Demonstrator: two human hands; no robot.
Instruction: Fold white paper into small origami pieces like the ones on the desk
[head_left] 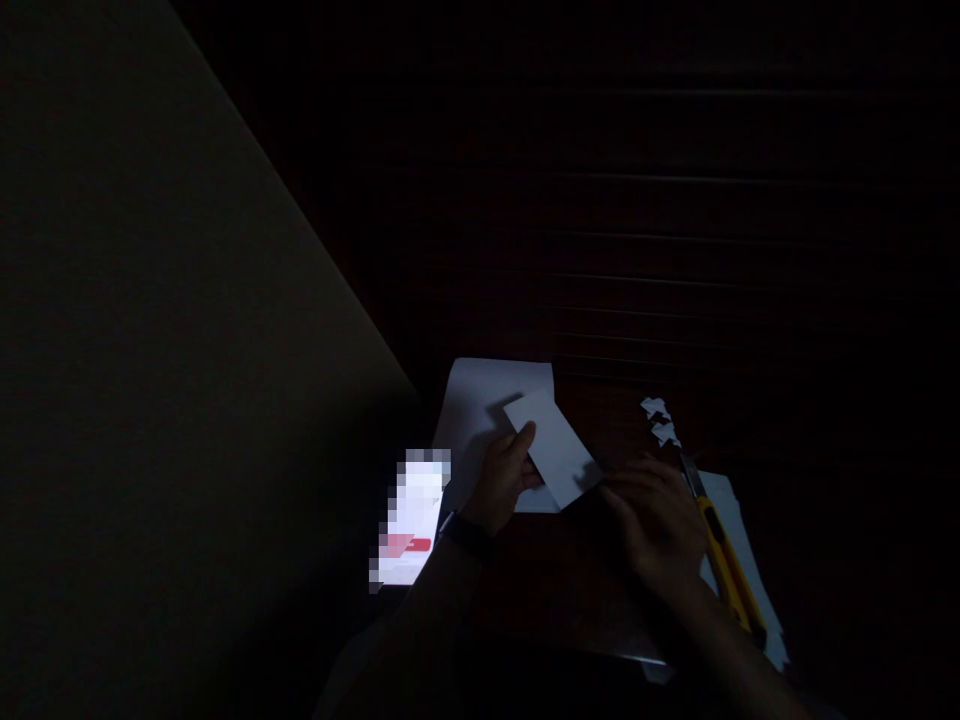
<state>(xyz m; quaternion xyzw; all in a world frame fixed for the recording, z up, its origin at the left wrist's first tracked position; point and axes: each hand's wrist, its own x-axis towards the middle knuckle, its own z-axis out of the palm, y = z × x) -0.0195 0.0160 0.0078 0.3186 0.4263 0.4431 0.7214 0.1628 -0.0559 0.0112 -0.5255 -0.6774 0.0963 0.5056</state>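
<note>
Through the head camera I get a very dark view, brightest at the lit screen (416,515) on my left, where a red block (417,545) shows near the bottom; the rest is pixelated, and any wording on it is too blurred for me to read. Just beside it my left hand (504,482) is closed on a plain white card (556,448), thumb laid over its left edge and fingers tucked underneath, with a dark wristband (469,537) behind. I have the card raised at a slant over a larger white sheet (484,400) that lies on the dark, reddish desk (555,590). My right hand (660,515) is at the card's lower right corner, fingers partly bent and thumb below them; it is dim and a little blurred there, so I cannot tell whether they pinch that corner or only come up close to it. Further right, a yellow utility knife (724,560) lies aslant over white papers (742,530), its blade pointing away from me and its lower end near my right forearm. I can make out no marking on its handle in this light. Near the blade's tip sit small angular white paper pieces (663,430), beyond my right hand.
</note>
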